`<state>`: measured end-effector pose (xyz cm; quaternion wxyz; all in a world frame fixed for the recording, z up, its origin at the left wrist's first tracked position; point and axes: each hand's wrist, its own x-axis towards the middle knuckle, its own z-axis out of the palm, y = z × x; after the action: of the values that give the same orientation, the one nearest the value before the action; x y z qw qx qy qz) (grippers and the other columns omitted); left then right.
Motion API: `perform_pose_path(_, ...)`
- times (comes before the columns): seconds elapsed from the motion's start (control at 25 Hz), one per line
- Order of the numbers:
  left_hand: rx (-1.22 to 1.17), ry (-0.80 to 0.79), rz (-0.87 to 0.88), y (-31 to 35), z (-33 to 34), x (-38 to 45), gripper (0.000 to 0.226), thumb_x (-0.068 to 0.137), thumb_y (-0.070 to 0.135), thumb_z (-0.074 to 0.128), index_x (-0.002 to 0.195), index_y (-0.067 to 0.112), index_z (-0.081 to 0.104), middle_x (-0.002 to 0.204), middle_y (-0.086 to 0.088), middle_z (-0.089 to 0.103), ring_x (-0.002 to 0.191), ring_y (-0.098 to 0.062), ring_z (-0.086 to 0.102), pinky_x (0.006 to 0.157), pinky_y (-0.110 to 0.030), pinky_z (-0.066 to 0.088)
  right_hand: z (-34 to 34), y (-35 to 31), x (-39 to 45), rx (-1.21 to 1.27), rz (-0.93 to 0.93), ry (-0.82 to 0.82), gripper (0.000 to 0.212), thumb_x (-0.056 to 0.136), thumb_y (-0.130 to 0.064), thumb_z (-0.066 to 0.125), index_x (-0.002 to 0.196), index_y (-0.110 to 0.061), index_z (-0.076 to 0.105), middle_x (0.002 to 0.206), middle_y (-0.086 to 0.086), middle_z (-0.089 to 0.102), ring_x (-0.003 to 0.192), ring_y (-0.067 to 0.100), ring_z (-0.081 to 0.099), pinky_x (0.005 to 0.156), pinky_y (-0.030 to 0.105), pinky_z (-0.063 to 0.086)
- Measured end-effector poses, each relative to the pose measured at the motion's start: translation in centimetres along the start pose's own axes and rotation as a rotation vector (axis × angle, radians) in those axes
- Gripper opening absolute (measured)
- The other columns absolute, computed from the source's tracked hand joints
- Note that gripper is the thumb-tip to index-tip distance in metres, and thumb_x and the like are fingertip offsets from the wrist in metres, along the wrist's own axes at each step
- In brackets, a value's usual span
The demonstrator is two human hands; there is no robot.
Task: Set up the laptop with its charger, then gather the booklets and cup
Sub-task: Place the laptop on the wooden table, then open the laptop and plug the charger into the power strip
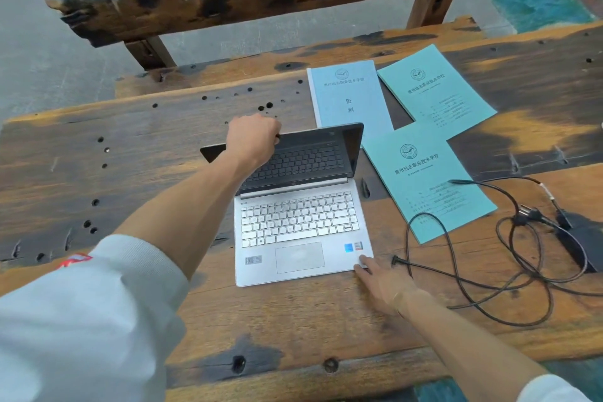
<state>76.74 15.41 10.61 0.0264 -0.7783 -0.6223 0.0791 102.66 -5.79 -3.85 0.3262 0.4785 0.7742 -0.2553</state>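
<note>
While your left hand pinches the laptop lid open, right hand flat on its corner, charger is unplugged and 3 booklets ungathered (no cup visible).

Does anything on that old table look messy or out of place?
The charger cable lies in a loose tangle right of the laptop, not plugged into it, and one strand crosses the nearest booklet. The three booklets are scattered at different angles. No cup is visible.
</note>
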Motion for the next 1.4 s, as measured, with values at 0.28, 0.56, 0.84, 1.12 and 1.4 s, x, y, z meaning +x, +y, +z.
perform_pose_path(0.28, -0.055, 0.098, 0.038, -0.2, 1.5, -1.1, 0.014, 0.098, 0.024, 0.054, 0.1, 0.014, 0.064, 0.096, -0.006, 0.069, 0.085, -0.03, 0.064, 0.08, -0.039, 0.038, 0.8, 0.5, -0.8, 0.118, -0.023, 0.092, 0.071, 0.092, -0.007, 0.041, 0.154, -0.021, 0.01, 0.163, -0.003, -0.002, 0.148, 0.023, 0.015, 0.102, 0.039, 0.042)
perform_pose_path(0.56, -0.075, 0.263, -0.074, 1.4, 4.0, -3.9, 0.026, 0.095, 0.021, 0.057, 0.12, 0.016, 0.058, 0.114, -0.01, 0.061, 0.101, -0.032, 0.055, 0.084, -0.045, 0.042, 1.9, 5.3, -1.6, 0.249, 0.206, 0.43, 0.052, 0.092, -0.01, 0.047, 0.141, -0.026, 0.043, 0.14, -0.005, 0.048, 0.116, 0.02, 0.053, 0.09, 0.031, 0.046)
perform_pose_path(0.84, -0.302, 0.213, 0.032, 8.5, 7.2, -8.4, 0.016, 0.091, 0.025, 0.062, 0.102, 0.014, 0.062, 0.102, -0.004, 0.06, 0.091, -0.024, 0.055, 0.082, -0.038, 0.044, 3.1, 8.8, -1.3, 0.185, 0.211, 0.385, 0.041, 0.091, -0.014, 0.051, 0.131, -0.025, 0.052, 0.126, -0.002, 0.056, 0.107, 0.021, 0.057, 0.085, 0.035, 0.046)
perform_pose_path(1.12, -0.349, -0.543, -0.039, 14.8, 12.6, -9.1, 0.076, 0.083, 0.054, 0.065, 0.147, 0.031, 0.03, 0.153, -0.004, 0.027, 0.139, -0.026, 0.028, 0.106, -0.048, 0.039, 2.9, 9.2, -0.2, 0.117, 0.205, 0.336, 0.033, 0.086, -0.015, 0.062, 0.118, -0.023, 0.061, 0.114, 0.003, 0.06, 0.105, 0.024, 0.054, 0.08, 0.035, 0.045)
perform_pose_path(1.4, -0.313, -0.546, -0.027, 16.2, 14.8, -6.5, 0.092, 0.077, 0.057, 0.068, 0.151, 0.035, 0.018, 0.159, -0.002, 0.015, 0.145, -0.027, 0.016, 0.115, -0.051, 0.025, 2.0, 10.1, 1.2, 0.159, 0.127, 0.361, 0.019, 0.082, -0.027, 0.07, 0.1, -0.023, 0.07, 0.104, -0.002, 0.066, 0.097, 0.021, 0.056, 0.074, 0.033, 0.045)
